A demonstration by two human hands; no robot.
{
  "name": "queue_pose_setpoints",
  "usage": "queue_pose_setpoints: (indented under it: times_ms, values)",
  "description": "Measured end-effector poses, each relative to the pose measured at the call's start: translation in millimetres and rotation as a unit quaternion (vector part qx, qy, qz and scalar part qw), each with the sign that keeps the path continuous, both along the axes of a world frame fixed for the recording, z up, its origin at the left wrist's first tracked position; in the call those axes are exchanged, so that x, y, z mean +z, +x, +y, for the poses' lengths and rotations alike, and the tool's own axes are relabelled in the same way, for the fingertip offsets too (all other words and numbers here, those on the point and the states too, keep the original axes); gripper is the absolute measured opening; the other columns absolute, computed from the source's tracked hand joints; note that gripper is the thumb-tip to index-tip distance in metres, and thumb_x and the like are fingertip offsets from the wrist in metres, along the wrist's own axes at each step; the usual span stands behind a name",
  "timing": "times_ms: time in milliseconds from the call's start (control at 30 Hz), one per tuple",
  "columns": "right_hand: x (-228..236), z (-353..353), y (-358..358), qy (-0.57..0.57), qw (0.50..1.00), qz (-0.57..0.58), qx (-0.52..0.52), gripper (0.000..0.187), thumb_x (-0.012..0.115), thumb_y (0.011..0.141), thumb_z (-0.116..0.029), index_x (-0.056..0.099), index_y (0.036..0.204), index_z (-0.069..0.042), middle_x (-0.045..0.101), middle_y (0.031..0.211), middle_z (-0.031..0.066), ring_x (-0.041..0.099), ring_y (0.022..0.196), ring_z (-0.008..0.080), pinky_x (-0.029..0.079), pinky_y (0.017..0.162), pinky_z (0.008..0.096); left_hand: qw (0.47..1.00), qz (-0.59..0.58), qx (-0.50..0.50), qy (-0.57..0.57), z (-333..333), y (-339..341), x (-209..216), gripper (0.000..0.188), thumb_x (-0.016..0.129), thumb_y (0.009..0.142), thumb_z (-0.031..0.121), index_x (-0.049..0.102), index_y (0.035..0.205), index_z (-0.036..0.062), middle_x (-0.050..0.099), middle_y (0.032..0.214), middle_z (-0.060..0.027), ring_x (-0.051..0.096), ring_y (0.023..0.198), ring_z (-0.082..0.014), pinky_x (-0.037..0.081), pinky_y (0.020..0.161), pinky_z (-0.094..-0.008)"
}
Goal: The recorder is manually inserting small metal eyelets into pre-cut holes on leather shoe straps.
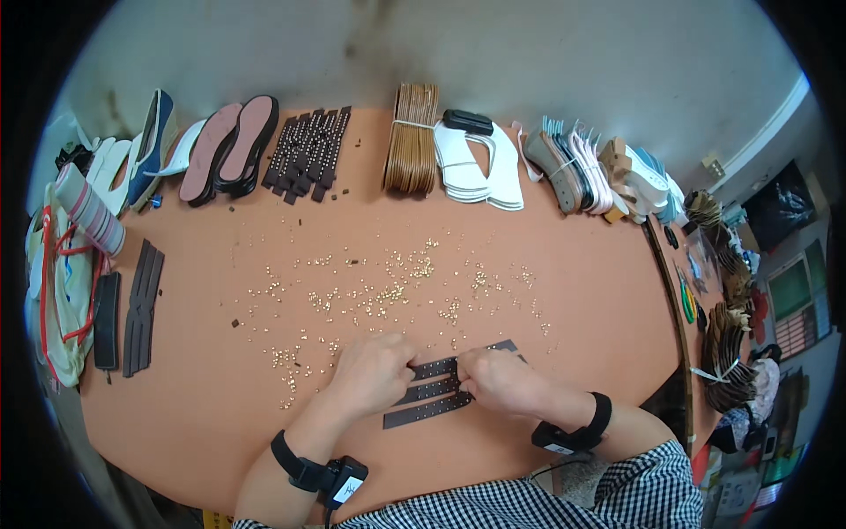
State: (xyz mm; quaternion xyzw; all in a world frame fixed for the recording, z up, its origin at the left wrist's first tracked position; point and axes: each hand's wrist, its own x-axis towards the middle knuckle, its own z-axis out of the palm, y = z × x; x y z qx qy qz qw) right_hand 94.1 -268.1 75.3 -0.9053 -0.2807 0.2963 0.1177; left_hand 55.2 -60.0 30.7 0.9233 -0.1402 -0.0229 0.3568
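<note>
Checked black-and-white sleeves [617,494] enter from the lower edge; both forearms carry black wrist straps with small devices [339,480].

Left hand [374,375]: fingers curled down, tips pinching the left part of the dark brown studded leather strips [432,401]. Right hand [502,381]: curled likewise, gripping the same strips just to the right. Hands nearly touch above them.

Strips: three or so, lying flat and side by side on the orange-brown worktop [573,264], slanting up to the right. Lower-left ends stick out below the left hand; one upper-right end shows beyond the right hand. Middle portions hidden under the fingers.

Small gold-coloured metal studs [397,286] lie scattered over the worktop just beyond the hands, thickest at centre, with a cluster near the left hand.

Far edge, left to right: pink-and-black shoe soles [229,150], a pile of dark studded straps [308,154], a tied bundle of tan strips [412,137], white sole pieces [480,163], mixed stacked shoe parts [590,167].

Left side: plain dark brown strips [141,304], well apart from the hands, next to a white bag with red cords [57,282].
</note>
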Motion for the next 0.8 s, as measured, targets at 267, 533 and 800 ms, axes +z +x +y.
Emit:
queue_pose_setpoints:
  times_ms: [267, 533, 800]
  values:
    - [-9.9, -17.3, 26.8, 0.097, 0.995, 0.027, 0.019, 0.014, 0.064, 0.081, -0.014, 0.061, 0.086, -0.001, 0.064, 0.084, 0.0148, 0.064, 0.078, 0.0299, 0.050, 0.070, 0.0382, 0.999, 0.030, -0.005, -0.017, -0.5, 3.6, 3.4, 0.014, 0.059, 0.071, 0.010, 0.066, 0.083, 0.0088, 0.064, 0.084, -0.0081, 0.063, 0.083, -0.0294, 0.050, 0.069, -0.0422]
    - [-21.9, -1.6, 156.0, 0.165, 0.969, -0.118, -0.143, 0.012, 0.060, 0.084, -0.010, 0.062, 0.090, 0.000, 0.064, 0.072, 0.0132, 0.063, 0.064, 0.0220, 0.049, 0.058, 0.0350, 0.999, 0.033, -0.002, -0.021, 0.9, 1.1, 5.2, 0.012, 0.061, 0.072, 0.011, 0.065, 0.084, 0.0096, 0.063, 0.083, -0.0067, 0.062, 0.082, -0.0271, 0.050, 0.069, -0.0402]
    - [-43.6, 14.3, 184.3, 0.102, 0.965, -0.239, -0.043, 0.012, 0.057, 0.084, -0.010, 0.059, 0.091, 0.000, 0.064, 0.077, 0.0208, 0.062, 0.073, 0.0374, 0.049, 0.068, 0.0435, 1.000, -0.002, -0.010, -0.016, 2.6, 0.0, -1.6, 0.012, 0.066, 0.072, 0.014, 0.064, 0.084, 0.0094, 0.063, 0.081, -0.0059, 0.062, 0.082, -0.0257, 0.051, 0.070, -0.0387]
